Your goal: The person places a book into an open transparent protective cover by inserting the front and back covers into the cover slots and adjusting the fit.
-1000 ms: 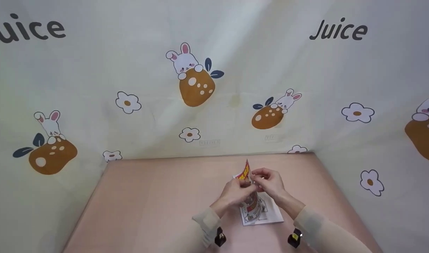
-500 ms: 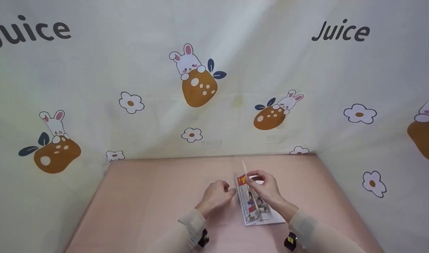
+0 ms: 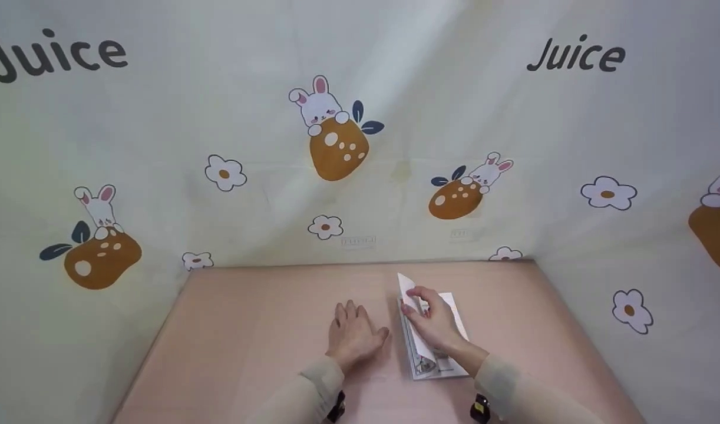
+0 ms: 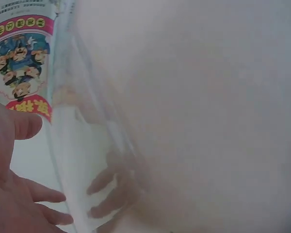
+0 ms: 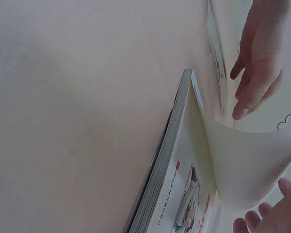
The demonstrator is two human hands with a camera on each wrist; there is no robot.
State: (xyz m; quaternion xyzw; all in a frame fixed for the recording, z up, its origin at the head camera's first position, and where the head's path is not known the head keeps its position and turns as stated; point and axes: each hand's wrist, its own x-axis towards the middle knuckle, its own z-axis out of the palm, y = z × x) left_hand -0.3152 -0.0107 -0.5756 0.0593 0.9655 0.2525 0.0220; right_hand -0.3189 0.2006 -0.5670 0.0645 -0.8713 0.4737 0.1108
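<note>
A paperback book (image 3: 459,321) lies on the table right of centre, its front cover (image 3: 418,338) lifted and curling leftwards, pale inner side showing. My right hand (image 3: 436,321) presses thumb and fingertips against that inner side. In the right wrist view, the hand's fingers (image 5: 252,221) show low beside the bent cover (image 5: 252,165), above a title page (image 5: 184,194) with a small picture. My left hand (image 3: 353,334) is spread over the table just left of the book, holding nothing. In the left wrist view, it (image 4: 7,165) appears near the cover's colourful outer face (image 4: 19,63).
The pink tabletop (image 3: 266,330) runs back to a pale fabric wall (image 3: 266,118) printed with rabbits, fruit and flowers. Similar fabric hangs on both sides. Small black devices (image 3: 481,407) sit at the wrists.
My left hand has come off the cover, moved left and flattened over the table. My right hand has shifted from pinching the cover's edge to pressing its inner side, tipping it further left.
</note>
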